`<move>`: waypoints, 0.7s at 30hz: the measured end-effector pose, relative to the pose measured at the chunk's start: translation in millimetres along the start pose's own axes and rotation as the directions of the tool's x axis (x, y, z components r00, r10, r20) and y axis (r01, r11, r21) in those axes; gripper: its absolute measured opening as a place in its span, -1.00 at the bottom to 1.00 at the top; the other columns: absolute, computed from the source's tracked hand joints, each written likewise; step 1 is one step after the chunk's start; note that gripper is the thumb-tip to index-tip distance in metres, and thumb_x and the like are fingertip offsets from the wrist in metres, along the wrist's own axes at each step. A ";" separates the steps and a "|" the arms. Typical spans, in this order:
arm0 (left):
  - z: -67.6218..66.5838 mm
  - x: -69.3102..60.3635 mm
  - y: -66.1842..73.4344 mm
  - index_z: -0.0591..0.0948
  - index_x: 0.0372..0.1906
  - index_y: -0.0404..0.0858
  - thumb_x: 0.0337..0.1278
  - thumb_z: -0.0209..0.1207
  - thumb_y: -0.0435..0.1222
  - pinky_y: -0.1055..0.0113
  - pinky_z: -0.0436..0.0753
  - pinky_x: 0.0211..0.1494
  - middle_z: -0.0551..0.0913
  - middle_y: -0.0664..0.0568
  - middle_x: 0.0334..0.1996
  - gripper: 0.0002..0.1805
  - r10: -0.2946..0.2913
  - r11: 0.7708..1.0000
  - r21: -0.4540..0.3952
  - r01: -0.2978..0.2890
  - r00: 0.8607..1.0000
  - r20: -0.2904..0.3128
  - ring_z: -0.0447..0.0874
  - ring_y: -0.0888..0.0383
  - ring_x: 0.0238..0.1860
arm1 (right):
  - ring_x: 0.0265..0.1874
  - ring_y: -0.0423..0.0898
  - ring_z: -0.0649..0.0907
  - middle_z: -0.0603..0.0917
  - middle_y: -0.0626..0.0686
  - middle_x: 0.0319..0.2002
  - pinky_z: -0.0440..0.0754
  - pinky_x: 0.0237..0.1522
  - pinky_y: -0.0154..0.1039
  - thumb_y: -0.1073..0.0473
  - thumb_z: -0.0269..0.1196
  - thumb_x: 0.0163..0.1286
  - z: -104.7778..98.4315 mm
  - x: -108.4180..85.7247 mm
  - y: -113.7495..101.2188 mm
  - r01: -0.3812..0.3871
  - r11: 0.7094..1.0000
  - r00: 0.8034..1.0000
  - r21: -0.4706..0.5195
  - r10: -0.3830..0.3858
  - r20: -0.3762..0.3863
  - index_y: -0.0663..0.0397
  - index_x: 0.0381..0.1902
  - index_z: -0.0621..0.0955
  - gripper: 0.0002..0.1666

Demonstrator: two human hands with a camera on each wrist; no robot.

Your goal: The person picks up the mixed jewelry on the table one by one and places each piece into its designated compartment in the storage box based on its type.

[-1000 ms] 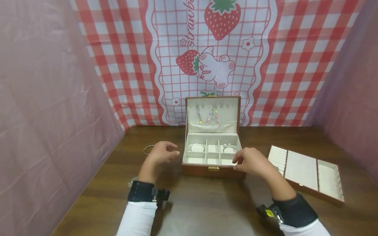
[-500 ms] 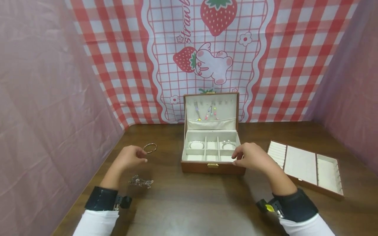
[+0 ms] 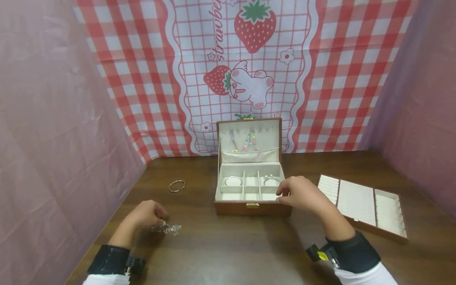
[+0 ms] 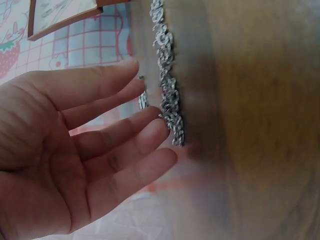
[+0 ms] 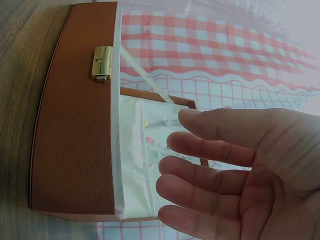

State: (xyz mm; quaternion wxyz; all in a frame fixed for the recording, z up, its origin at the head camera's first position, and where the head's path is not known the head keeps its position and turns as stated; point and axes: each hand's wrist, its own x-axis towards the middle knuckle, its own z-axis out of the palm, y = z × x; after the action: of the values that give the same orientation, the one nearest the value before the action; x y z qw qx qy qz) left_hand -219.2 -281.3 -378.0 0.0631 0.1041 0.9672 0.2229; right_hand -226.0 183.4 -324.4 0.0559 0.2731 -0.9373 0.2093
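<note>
My left hand is low at the left of the table, beside a heap of silver chain jewellery. In the left wrist view its fingers are loosely bent, thumb apart, with the chain just past the fingertips; whether they touch cannot be told. My right hand hovers at the front right corner of an open brown jewellery box, its fingers loosely curved around nothing. Inside the box, a silver bangle lies in the back left compartment and another bangle in the back right one.
A thin bracelet lies on the table left of the box. Colourful beaded strands hang inside the upright lid. A shallow divided tray lies at the right. A checked strawberry cloth hangs behind the table.
My left hand has moved left and toward me, away from the box, past the bracelet and down to the silver chain. The right hand stays at the box corner.
</note>
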 end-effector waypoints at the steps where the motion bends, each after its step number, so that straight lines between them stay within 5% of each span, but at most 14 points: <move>1: 1.3 -0.5 1.2 0.73 -0.35 -0.27 -0.27 0.48 -0.43 0.25 0.62 -0.40 0.69 0.03 -0.44 -0.77 -0.001 1.000 0.011 0.001 1.000 0.007 0.60 0.14 -0.42 | -0.52 -0.22 0.54 0.63 -0.16 -0.55 0.54 -0.42 -0.22 0.21 0.46 0.10 0.0 -0.2 -0.7 -0.005 1.000 1.000 0.003 0.005 -0.002 0.09 -0.39 0.74 -0.89; 10: 9.5 -0.6 10.9 0.60 -0.67 -0.18 -0.38 0.37 -0.56 0.33 0.54 -0.67 0.54 0.12 -0.64 -0.76 -0.027 0.992 0.124 0.028 1.000 -0.009 0.48 0.17 -0.73 | -0.51 -0.22 0.55 0.63 -0.16 -0.55 0.56 -0.38 -0.18 0.20 0.46 0.10 -1.2 -0.3 -4.6 -0.024 1.000 1.000 0.010 0.024 -0.016 0.10 -0.40 0.74 -0.88; 21: 1.6 2.7 18.8 0.57 -0.70 -0.17 -0.32 0.20 -0.53 0.31 0.53 -0.59 0.52 0.12 -0.69 -0.81 -0.010 0.991 0.135 0.008 1.000 0.017 0.47 0.19 -0.69 | -0.52 -0.22 0.51 0.62 -0.16 -0.55 0.52 -0.42 -0.22 0.20 0.46 0.10 -2.6 -1.4 -8.0 -0.041 0.999 0.999 -0.001 0.040 -0.013 0.08 -0.41 0.74 -0.90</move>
State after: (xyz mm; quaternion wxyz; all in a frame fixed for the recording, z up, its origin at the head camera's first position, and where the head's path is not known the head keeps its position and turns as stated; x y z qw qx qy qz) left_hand -218.3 -263.4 -371.4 0.0658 0.1056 0.9799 0.1560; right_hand -220.5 179.0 -319.4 0.0579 0.2527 -0.9424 0.2115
